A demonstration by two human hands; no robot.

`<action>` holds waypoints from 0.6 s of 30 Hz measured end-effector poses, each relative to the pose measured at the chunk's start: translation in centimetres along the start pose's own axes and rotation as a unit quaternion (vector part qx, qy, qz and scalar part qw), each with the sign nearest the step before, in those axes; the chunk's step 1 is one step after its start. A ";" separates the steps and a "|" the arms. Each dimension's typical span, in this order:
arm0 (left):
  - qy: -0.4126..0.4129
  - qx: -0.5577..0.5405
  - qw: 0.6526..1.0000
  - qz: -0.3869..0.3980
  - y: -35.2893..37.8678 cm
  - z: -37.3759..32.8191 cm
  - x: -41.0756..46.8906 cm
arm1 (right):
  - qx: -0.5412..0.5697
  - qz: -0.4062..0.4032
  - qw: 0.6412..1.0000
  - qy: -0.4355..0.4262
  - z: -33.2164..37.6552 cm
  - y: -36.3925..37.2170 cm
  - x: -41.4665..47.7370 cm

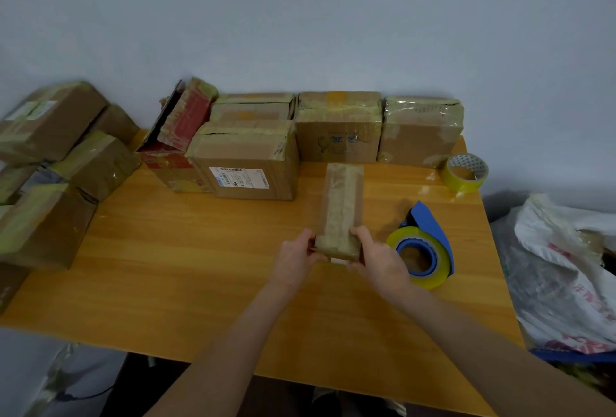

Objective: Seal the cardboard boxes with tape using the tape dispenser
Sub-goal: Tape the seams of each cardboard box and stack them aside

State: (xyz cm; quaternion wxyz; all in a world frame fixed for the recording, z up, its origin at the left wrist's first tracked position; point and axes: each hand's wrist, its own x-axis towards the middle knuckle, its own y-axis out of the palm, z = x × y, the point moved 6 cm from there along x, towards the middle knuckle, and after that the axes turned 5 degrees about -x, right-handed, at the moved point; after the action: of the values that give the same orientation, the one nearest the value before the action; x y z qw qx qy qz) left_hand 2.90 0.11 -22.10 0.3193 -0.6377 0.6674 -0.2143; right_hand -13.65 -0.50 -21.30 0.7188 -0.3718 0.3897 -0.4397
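Left hand (295, 258) and right hand (378, 258) grip the near end of a long narrow taped box (341, 206) between them. The blue tape dispenser (421, 246) lies on the wooden table (200, 266) at the box's three o'clock.

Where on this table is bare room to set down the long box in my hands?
Bare patch: near left of the table, between the side pile, the labelled box and the left hand. Crowded: the back row of boxes, and right of the right hand, where the tape dispenser and spare roll lie.

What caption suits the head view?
Left hand and right hand grip a long taped cardboard box beside the blue tape dispenser.
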 end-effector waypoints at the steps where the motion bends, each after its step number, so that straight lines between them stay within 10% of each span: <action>1: -0.010 -0.014 1.000 0.013 0.0 -0.1 -0.1 | 0.023 0.011 1.000 -0.003 -0.1 -0.1 -0.2; 18: -0.107 -0.054 0.993 0.003 0.6 -2.7 0.5 | 0.143 -0.081 0.983 0.080 -1.3 -1.6 0.4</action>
State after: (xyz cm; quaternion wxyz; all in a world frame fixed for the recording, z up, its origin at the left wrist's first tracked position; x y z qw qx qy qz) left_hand 0.56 -0.65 -20.70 0.3550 -0.6712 0.6419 -0.1072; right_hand -15.23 -1.62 -20.55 0.6933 -0.2592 0.3472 -0.5758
